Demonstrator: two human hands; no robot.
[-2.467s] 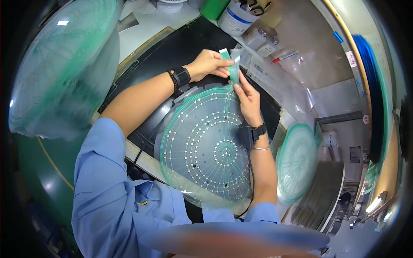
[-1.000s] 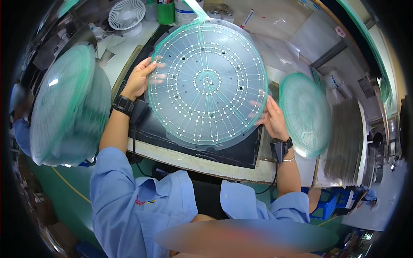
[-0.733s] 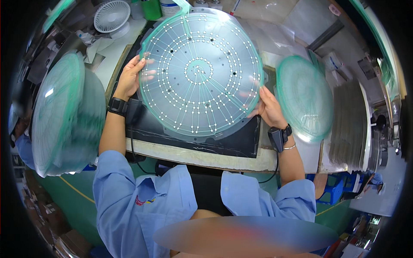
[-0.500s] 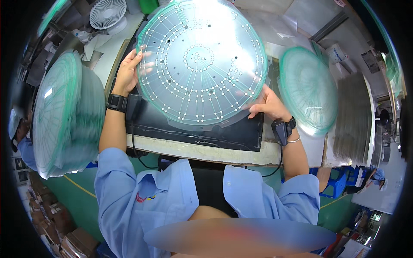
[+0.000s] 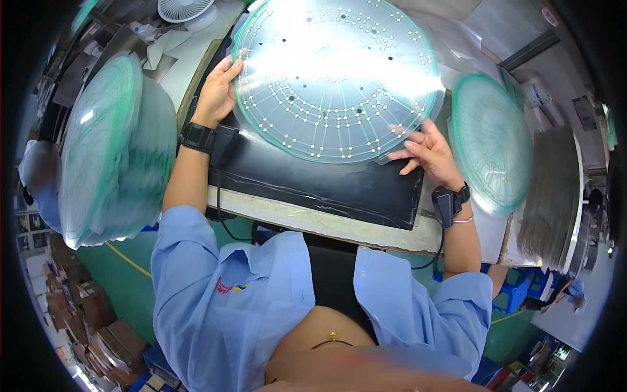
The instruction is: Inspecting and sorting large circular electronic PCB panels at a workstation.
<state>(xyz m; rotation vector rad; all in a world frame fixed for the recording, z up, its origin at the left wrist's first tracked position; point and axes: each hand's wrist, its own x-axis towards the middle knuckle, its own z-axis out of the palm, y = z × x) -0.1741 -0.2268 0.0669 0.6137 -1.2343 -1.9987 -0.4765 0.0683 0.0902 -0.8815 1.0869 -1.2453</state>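
A large clear round plate (image 5: 307,140) with green lines and rows of small white dots is over a black mat (image 5: 313,189), a strong glare across it. My left hand (image 5: 219,91) is closed on its left rim, thumb above and fingertips showing through from beneath. At the lower right rim, my right hand (image 5: 434,157) holds the edge with fingers partly spread; some show through the clear material and others sit just outside it. A thin transparent margin sticks out past the green rim near these fingers. Both wrists wear black straps with cabled boxes.
A tall stack of similar green-edged round plates (image 5: 104,150) stands at the left, another stack (image 5: 493,144) at the right. Beyond it are thin sheets (image 5: 552,196) on edge. A white fan (image 5: 186,9) is at the back left. Another person (image 5: 42,183) is at far left.
The view has shifted, so the plate appears farther right and higher, and its glare has spread. My right hand's fingers have changed position at the rim; my left hand keeps its hold.
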